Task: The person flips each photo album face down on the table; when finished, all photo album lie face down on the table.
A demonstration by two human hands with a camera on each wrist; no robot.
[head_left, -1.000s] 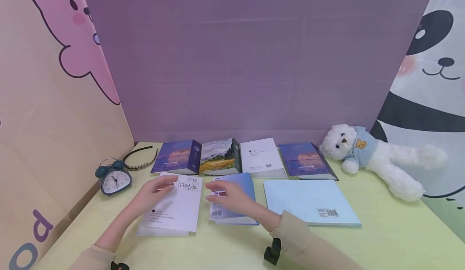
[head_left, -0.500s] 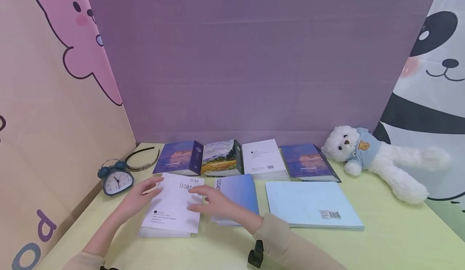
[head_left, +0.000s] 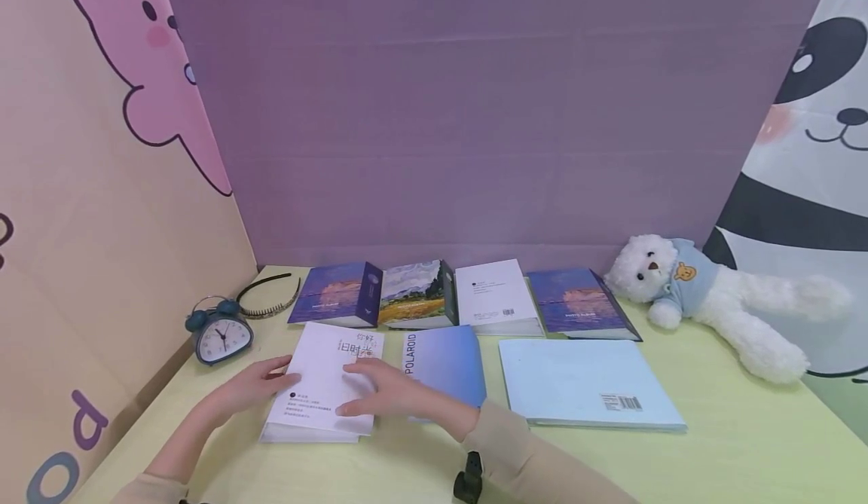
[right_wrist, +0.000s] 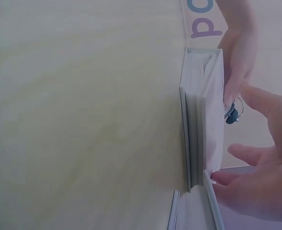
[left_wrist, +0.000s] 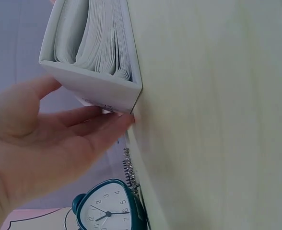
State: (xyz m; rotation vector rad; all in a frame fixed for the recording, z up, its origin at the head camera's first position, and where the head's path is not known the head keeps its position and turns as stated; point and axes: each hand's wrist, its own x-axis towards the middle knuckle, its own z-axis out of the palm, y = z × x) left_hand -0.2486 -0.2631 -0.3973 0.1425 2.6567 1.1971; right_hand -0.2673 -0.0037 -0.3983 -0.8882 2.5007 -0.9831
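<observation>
A white photo album point(head_left: 319, 365) with dark lettering lies on the table in the head view. My left hand point(head_left: 247, 391) is at its left side, and the left wrist view shows the fingertips point(left_wrist: 124, 122) touching the spine near the tabletop, with the thumb by the upper edge. Over the album's right part hovers my right hand point(head_left: 389, 392), thumb and fingers spread. Seen from the right wrist, that hand point(right_wrist: 270, 167) has its fingers beside the album's cover, gripping nothing. Immediately right lies a blue album point(head_left: 447, 365) marked POLAROID, partly covered by the right forearm.
Behind stand a purple-blue album point(head_left: 332, 293), a landscape-painted one point(head_left: 415, 293), a white one point(head_left: 495, 293) and another purple-blue one point(head_left: 576, 300). A large pale blue album point(head_left: 583, 376) lies right. Around them are an alarm clock point(head_left: 222, 336), a headband point(head_left: 267, 310) and a plush bear point(head_left: 698, 293).
My right hand has moved left from the blue album to over the white album. The left hand has drawn back and down to the white album's left edge.
</observation>
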